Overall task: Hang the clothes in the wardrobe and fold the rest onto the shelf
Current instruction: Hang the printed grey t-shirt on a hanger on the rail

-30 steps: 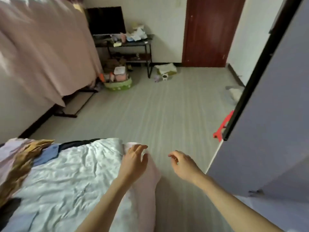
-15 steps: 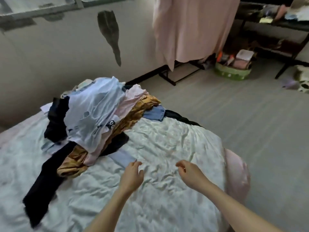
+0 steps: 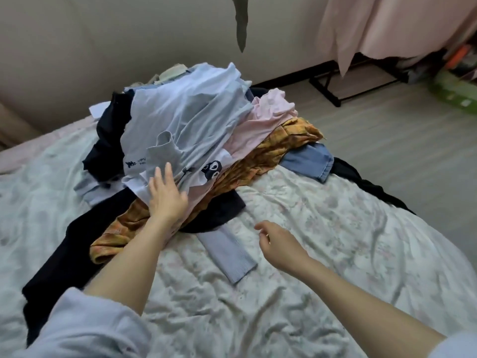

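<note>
- While the view was on the floor and the wardrobe side 1 second ago, it now looks down on the bed, so the person has turned to the pile of clothes to pick the next piece.
- At the far left, a dark garment trails from the pile toward the near edge of the bed.
- Left hand: it has moved forward since half a second ago and now rests flat on the pale blue top at the front of the pile, fingers straight, grip open, nothing pinched yet.
- That top lies uppermost, over a pink garment and an orange patterned one, so it looks like the easiest piece to lift first; the task seems far from done, with the whole pile left.
- A ribbed blue sleeve lies on the bed between the 2 hands, and may belong to a garment buried under the pile.
- Right hand: it hovers above the bed, fingers loosely curled, holding nothing.
- Right of the pile, a denim piece lies at its edge.
- Beyond, a pink cloth hangs over a black rack on the floor; neither blocks the reach.
</note>
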